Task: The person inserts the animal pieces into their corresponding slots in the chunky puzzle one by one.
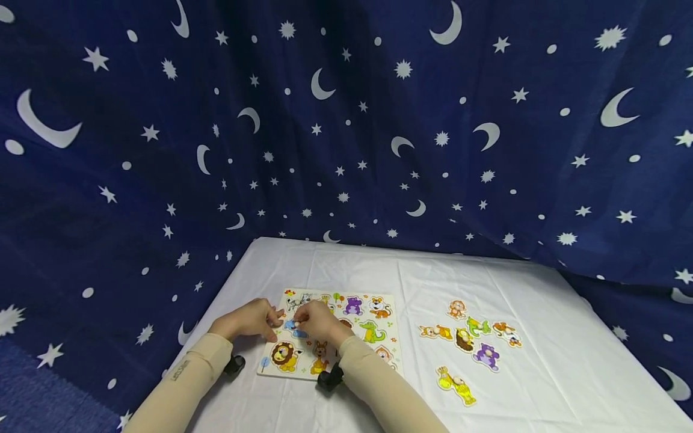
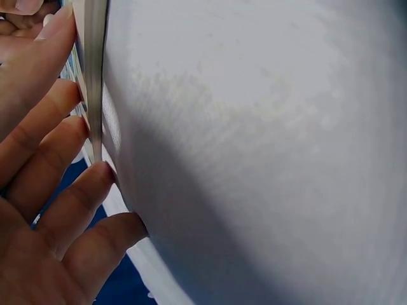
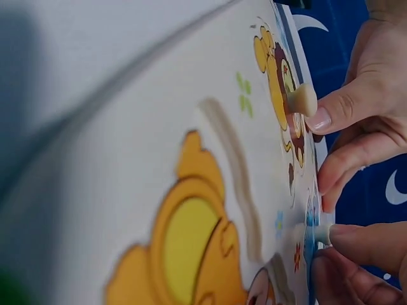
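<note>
A wooden animal puzzle board lies on the white table. My right hand pinches the small knob of a blue puzzle piece in the board's middle row, at the left. The fingers cover part of that piece. Along the board's left edge, my left hand touches the side with extended fingers. A lion piece with a wooden knob sits at the board's near left corner. A zebra is at the far left.
Loose knobbed pieces lie right of the board: a giraffe, a purple hippo, a crocodile, a kangaroo, a monkey and several others. A dark blue curtain with moons and stars surrounds the table.
</note>
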Demonstrator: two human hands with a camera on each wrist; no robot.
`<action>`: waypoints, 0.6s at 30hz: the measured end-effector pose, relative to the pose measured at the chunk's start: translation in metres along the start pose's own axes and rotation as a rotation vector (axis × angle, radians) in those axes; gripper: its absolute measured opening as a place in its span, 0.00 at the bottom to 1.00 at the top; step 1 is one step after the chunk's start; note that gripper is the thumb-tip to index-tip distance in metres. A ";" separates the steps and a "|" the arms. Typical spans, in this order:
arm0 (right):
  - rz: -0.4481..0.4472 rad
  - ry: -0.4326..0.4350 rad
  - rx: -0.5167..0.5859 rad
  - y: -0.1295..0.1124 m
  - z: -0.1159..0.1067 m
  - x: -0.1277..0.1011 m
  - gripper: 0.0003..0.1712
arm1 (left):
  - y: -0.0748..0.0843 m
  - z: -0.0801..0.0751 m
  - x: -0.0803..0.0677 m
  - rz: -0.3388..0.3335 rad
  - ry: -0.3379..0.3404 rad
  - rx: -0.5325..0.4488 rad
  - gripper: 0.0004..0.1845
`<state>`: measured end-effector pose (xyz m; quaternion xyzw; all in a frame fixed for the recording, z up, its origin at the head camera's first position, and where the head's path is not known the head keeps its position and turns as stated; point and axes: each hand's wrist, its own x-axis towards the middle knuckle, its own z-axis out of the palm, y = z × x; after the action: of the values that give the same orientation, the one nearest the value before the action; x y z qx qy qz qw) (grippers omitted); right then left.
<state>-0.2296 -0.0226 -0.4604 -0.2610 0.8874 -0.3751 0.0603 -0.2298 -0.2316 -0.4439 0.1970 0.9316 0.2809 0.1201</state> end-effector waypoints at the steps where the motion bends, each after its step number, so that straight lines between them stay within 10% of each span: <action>1: -0.004 0.003 -0.003 0.002 -0.001 -0.001 0.09 | 0.000 0.000 0.000 0.006 -0.001 0.003 0.19; 18: -0.016 0.008 0.043 0.015 -0.029 -0.021 0.11 | 0.001 0.000 0.001 -0.005 0.008 -0.007 0.18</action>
<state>-0.2267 0.0158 -0.4519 -0.2651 0.8772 -0.3958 0.0593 -0.2303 -0.2309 -0.4433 0.1930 0.9317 0.2844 0.1179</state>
